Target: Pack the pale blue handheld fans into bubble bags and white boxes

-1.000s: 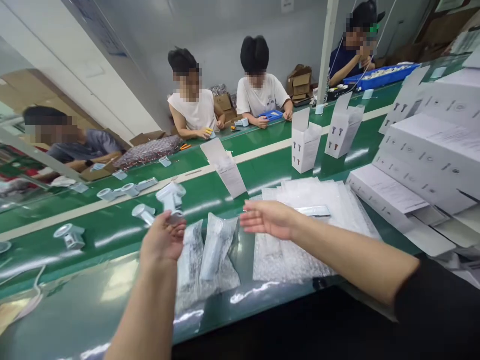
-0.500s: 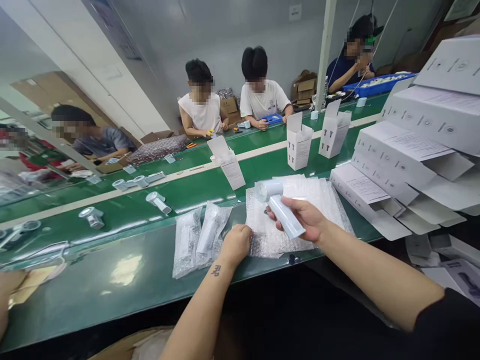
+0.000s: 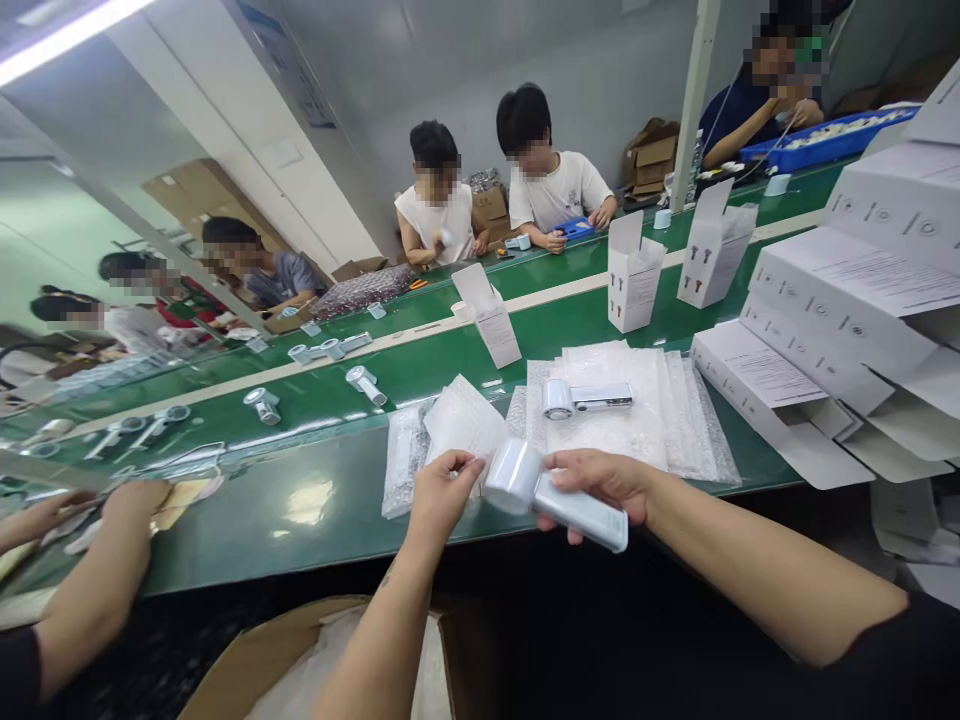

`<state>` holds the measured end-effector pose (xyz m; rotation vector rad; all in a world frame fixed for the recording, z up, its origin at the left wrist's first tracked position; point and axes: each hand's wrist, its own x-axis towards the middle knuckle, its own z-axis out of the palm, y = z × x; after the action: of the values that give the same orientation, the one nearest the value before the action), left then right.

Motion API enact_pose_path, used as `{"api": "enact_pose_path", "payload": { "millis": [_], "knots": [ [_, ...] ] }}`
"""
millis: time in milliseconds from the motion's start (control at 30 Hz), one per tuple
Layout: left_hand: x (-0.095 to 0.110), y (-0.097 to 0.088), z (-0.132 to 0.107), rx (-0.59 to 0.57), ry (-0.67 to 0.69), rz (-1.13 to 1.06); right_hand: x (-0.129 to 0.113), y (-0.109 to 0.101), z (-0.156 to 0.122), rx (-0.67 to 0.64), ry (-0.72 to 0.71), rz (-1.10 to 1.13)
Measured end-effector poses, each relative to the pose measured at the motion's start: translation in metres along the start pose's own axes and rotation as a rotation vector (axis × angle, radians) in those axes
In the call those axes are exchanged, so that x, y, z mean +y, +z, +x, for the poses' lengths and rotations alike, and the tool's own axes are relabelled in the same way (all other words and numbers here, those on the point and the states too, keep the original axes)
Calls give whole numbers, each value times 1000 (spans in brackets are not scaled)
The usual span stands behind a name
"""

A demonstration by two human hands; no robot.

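My right hand (image 3: 600, 485) grips the handle of a light-blue hair dryer (image 3: 514, 475), its round head pointing left and its handle sloping down to the right. My left hand (image 3: 446, 490), fingers pinched, holds a bubble-wrap bag (image 3: 466, 420) just left of the dryer's head. The bag's upper part stands up behind that hand; whether the head touches it I cannot tell. Another light-blue dryer (image 3: 600, 396) lies on a stack of flat bubble-wrap bags (image 3: 637, 440). At the left is a filled bubble-wrap bag (image 3: 403, 465).
Open white boxes (image 3: 634, 280) stand on the green belt (image 3: 420, 370), where several dryers (image 3: 366, 385) lie. Stacked white cartons (image 3: 817, 300) rise at right. A co-worker's arms (image 3: 112, 540) reach in at left. Below the table edge sits a cardboard box (image 3: 247, 660).
My right hand has brought the dryer down and left, toward the table edge. My left hand has lifted a bubble-wrap bag beside it. A second dryer now shows on the stack. The view shifted.
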<state>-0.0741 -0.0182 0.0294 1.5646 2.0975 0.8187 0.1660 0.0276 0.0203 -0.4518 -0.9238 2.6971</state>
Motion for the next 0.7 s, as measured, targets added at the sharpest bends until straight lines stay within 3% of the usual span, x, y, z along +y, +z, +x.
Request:
{"api": "enact_pose_path", "payload": {
  "millis": [100,233,300,400,500,567,700],
  "knots": [
    [11,-2,-7,-39,-25,-235,7,6,8,-49,69,-34],
    [16,-10,-18,-51,156,-232,8,2,14,-3,22,-92],
    [19,-11,-25,108,297,-150,8,-1,13,87,10,-123],
    [21,-6,-36,423,668,36,9,2,7,191,-7,-121],
    [15,9,-43,582,962,262,9,10,2,253,-69,-93],
    [8,23,-43,668,927,357,10,16,2,318,-126,-95],
    [4,47,-37,718,607,354,12,21,8,503,-191,-114]
  ]
}}
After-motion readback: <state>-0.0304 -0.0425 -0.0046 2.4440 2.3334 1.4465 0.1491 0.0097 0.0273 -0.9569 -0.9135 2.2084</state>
